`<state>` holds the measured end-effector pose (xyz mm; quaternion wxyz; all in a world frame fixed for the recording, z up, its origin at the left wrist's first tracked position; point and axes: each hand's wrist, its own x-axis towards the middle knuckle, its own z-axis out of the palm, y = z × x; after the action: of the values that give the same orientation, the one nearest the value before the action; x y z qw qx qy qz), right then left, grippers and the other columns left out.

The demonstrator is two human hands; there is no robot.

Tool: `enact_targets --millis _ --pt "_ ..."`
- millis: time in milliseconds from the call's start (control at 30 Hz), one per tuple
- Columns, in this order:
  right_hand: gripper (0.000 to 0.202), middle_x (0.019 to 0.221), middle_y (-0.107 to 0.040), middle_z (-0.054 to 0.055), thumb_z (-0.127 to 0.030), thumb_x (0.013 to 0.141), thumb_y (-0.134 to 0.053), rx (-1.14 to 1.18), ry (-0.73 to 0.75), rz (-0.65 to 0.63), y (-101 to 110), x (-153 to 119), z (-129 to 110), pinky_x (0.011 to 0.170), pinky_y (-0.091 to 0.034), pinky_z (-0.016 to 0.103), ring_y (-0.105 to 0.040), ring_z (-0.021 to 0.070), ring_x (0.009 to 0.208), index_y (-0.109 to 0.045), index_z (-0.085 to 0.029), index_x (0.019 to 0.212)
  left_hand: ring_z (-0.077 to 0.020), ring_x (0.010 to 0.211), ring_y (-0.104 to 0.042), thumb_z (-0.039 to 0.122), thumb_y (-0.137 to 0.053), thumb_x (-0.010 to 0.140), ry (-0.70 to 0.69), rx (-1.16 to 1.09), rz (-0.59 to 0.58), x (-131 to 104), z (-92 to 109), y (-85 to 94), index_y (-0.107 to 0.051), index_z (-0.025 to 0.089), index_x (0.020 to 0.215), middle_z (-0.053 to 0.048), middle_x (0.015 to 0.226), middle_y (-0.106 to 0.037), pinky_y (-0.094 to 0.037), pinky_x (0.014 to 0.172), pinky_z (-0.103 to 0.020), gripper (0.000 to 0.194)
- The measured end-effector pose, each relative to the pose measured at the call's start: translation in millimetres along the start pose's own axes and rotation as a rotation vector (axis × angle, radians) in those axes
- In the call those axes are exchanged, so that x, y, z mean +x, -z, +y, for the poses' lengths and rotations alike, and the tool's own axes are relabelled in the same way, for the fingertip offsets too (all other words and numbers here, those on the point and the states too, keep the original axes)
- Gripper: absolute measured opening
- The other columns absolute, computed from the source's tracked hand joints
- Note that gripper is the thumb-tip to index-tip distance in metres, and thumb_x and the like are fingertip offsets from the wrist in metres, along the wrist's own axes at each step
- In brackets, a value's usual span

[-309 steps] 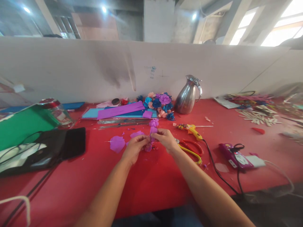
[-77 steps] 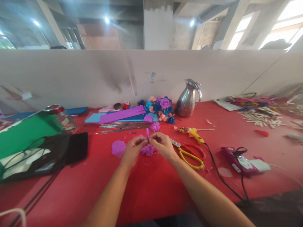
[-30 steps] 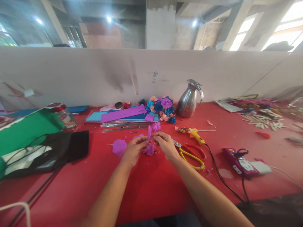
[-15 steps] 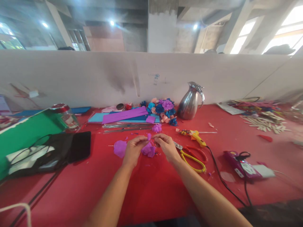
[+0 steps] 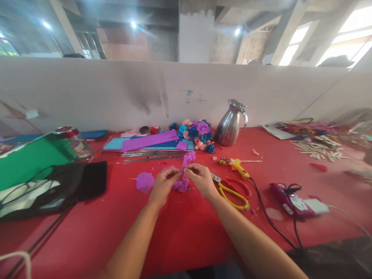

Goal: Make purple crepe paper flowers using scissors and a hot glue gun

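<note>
We have the thumb and fingertips of our left hand [image 5: 163, 184] and of our right hand [image 5: 202, 180] pinched on the lower end of a narrow purple paper piece [image 5: 184, 162], which stands up from between the two grips, above the red table [image 5: 188, 236]. Behind its upper end we see a small ruffled purple flower [image 5: 190, 155], while crumpled purple petals [image 5: 181, 186] lie just below our fingertips, partly hidden by our left hand.
</note>
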<state>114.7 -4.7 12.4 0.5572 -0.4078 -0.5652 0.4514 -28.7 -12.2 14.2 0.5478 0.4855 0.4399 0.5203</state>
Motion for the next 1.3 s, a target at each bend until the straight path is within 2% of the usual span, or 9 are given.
enact_targets --millis 267,533,933,1300 --pt "0.015 0.062 -0.058 -0.002 -0.032 0.070 -0.057 -0.010 -0.036 0.003 0.4 0.5 1.5 0.056 -0.039 0.023 -0.049 0.0112 0.057 -0.062 -0.017 0.069 -0.0135 0.066 -0.058 0.036 -0.078 0.062 0.021 -0.030 -0.030 -0.3 2.4 -3.3 -0.071 0.017 0.073 -0.002 0.072 -0.067 -0.044 0.067 -0.025 0.023" --pt "0.016 0.063 -0.059 -0.002 -0.033 0.069 -0.059 0.015 -0.078 0.019 0.0 1.2 0.8 0.056 -0.039 0.023 -0.048 0.0109 0.055 -0.064 -0.017 0.071 -0.0135 0.065 -0.057 0.036 -0.078 0.062 0.010 -0.008 0.029 1.4 -0.1 -1.8 -0.071 0.016 0.072 -0.001 0.069 -0.066 -0.043 0.065 -0.024 0.023" --pt "0.016 0.059 -0.057 -0.002 -0.031 0.068 -0.057 -0.053 -0.064 0.034 -0.2 2.4 4.7 0.055 -0.037 0.023 -0.047 0.0112 0.056 -0.061 -0.017 0.063 -0.0135 0.066 -0.057 0.035 -0.077 0.063 0.072 -0.004 -0.051 1.3 -2.1 -0.8 -0.072 0.015 0.080 -0.003 0.075 -0.068 -0.042 0.064 -0.026 0.026" --pt "0.015 0.059 -0.057 -0.002 -0.030 0.065 -0.058 -0.040 -0.073 0.026 -0.4 1.9 3.5 0.055 -0.037 0.023 -0.046 0.0106 0.055 -0.061 -0.016 0.064 -0.0135 0.065 -0.057 0.035 -0.077 0.062 0.035 0.035 -0.006 0.9 -1.2 -2.4 -0.071 0.014 0.073 -0.003 0.070 -0.066 -0.042 0.064 -0.025 0.024"
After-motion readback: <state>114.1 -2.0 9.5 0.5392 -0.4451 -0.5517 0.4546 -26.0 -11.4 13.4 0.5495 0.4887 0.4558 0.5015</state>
